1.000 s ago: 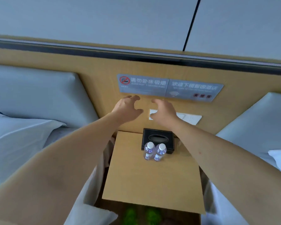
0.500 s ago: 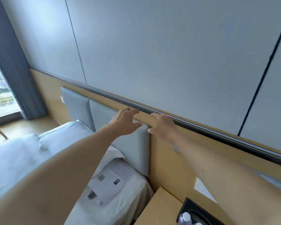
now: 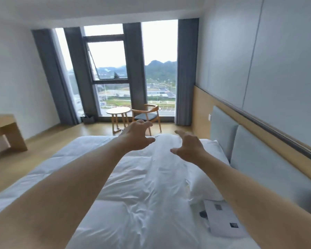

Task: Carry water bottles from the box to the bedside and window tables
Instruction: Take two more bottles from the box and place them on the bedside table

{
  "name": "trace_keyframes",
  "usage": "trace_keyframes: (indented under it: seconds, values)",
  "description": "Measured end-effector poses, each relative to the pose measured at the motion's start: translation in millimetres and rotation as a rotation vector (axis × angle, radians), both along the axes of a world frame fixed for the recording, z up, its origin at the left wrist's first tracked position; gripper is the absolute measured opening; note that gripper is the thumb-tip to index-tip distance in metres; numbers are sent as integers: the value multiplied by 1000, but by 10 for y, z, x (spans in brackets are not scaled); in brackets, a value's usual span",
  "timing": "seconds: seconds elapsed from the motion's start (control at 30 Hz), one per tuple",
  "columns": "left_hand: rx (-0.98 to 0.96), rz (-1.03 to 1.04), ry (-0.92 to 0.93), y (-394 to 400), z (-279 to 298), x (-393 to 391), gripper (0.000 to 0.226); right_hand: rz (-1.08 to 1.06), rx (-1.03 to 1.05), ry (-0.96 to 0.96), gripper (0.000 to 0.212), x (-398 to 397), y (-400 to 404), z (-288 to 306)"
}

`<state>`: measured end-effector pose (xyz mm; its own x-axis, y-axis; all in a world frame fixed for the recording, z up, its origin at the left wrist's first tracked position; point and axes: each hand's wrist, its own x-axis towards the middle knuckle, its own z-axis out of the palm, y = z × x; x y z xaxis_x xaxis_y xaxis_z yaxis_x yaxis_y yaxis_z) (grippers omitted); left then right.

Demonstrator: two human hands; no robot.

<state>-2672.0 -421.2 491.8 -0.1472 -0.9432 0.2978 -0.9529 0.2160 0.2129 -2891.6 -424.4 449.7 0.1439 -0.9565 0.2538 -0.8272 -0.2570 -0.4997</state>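
Observation:
My left hand [image 3: 137,136] and my right hand [image 3: 188,147] are stretched out in front of me above the white bed [image 3: 133,177], both empty with fingers spread. A small round wooden window table [image 3: 118,110] stands far ahead by the window, with nothing on its top that I can make out. No water bottles, no box and no bedside table are in view now.
A wooden chair with a dark seat [image 3: 148,115] stands right of the round table. A wooden desk [image 3: 5,131] juts from the left wall. Grey headboard cushions [image 3: 258,159] line the right wall. A printed card [image 3: 223,220] lies on the bed beside a pillow [image 3: 208,169].
My view has swung left from the bedside table with its two bottles, past the headboard, to the window. Both hands stay raised and empty throughout.

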Motion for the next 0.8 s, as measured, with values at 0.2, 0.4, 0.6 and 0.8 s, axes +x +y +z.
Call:
trace_keyframes:
  seconds: [0.2,0.4,0.6,0.8]
  values:
    - [-2,330,44,946,59,1521,68,331,-18,46,86,1712,240,73]
    - [3,636,84,2008,32,2867,70,627,-27,93,88,3394,794,73]
    - [31,866,81,2903,21,4076,72,839,-30,112,86,4895,1442,38]
    - [19,1037,107,3708,-78,5096,71,1023,-16,126,88,6342,2050,-31]
